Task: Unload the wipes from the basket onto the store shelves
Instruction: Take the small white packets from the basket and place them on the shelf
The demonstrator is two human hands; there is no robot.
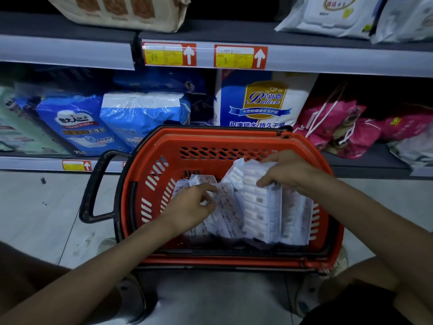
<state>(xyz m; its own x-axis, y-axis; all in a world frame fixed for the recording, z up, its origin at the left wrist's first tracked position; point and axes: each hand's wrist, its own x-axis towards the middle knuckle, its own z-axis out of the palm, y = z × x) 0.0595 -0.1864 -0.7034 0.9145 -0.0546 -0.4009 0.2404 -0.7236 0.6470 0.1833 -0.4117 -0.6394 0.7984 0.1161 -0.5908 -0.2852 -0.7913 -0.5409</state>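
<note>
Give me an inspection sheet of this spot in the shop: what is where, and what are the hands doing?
Surface: grey tiled floor, scuffed; the red basket stands on it.
Job's things: wipes packs in the basket, some upright, some leaning.
Clutter: one small dark scrap on the floor.
Hands: left hand pinches a leaning pack; right hand grips the top of the upright packs.
Cables: nothing seen.
Surroundings: lower shelf behind the basket with blue packs, a white bag and pink bags; price tags on the shelf edge above.
</note>
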